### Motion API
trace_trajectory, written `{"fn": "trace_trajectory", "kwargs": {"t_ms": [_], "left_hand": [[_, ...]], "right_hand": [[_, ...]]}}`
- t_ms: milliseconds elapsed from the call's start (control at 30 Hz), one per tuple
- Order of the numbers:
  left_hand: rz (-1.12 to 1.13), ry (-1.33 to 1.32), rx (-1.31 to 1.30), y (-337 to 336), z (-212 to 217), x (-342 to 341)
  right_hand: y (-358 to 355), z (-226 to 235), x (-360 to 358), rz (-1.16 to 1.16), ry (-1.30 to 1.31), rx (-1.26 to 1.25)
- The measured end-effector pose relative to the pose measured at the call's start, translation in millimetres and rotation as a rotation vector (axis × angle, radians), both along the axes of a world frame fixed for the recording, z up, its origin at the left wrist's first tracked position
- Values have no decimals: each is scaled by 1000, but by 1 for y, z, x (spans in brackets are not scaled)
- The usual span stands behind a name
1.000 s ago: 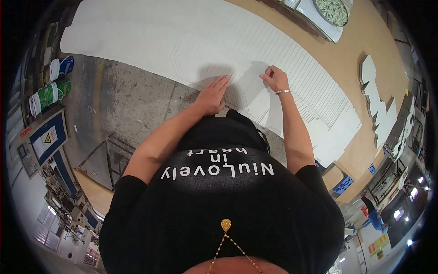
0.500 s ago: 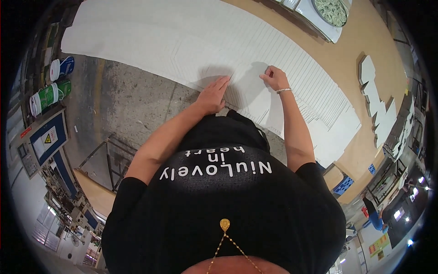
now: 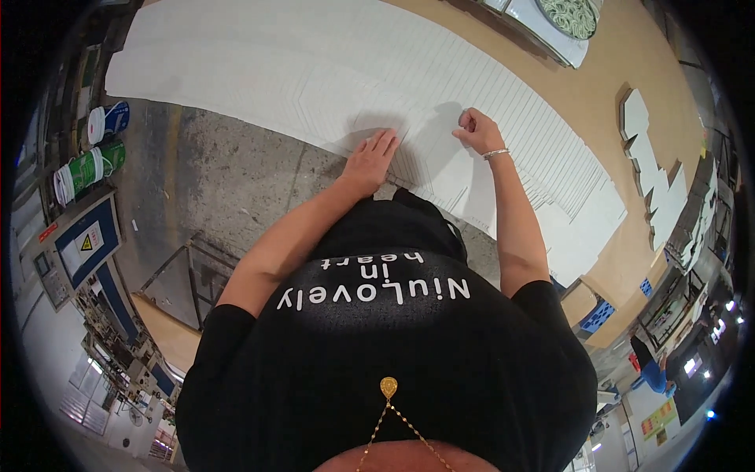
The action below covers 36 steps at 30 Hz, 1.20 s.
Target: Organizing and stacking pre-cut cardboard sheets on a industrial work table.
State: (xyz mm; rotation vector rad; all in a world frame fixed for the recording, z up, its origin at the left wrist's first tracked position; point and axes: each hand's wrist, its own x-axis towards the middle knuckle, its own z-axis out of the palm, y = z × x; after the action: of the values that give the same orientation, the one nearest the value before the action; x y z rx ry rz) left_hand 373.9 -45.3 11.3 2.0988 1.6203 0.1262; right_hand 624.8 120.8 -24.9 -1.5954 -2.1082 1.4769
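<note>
White card-like sheets [image 3: 259,63] lie overlapped in a long fan across the table, their edges showing as close parallel lines on the right. My left hand [image 3: 370,162] rests palm down on the near edge of the sheets, its fingers stretched out. Farther right, my right hand [image 3: 480,134] is held over the lined part of the fan and casts a shadow on it. Its fingers are curled in toward the thumb, and anything between them is too small or hidden to make out.
A brown tabletop [image 3: 629,59] extends beyond the sheets. A round tray of pale, cord-like coils [image 3: 568,17] stands at the far right. Right of the fan lies a stack of jagged-edged pieces [image 3: 657,189]. White-and-green and white-and-blue buckets [image 3: 88,167] stand on the left, near a control panel [image 3: 85,240].
My right hand has shifted slightly to the right above the sheets. My left hand stays on the near edge, its fingers turned a little and somewhat more spread.
</note>
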Motion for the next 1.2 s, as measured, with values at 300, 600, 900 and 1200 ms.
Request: {"fn": "trace_trajectory", "kwargs": {"t_ms": [300,600,900,1200], "left_hand": [[-42,64,41,0,2,8],[-111,-96,-3,1,-2,11],[-123,-69,27,2,-3,14],[-140,23,50,2,0,17]], "right_hand": [[2,5,-1,-12,-30,-26],[-1,11,11,-22,-48,-20],[1,9,14,-10,-37,-42],[-2,3,29,-2,-41,-46]]}}
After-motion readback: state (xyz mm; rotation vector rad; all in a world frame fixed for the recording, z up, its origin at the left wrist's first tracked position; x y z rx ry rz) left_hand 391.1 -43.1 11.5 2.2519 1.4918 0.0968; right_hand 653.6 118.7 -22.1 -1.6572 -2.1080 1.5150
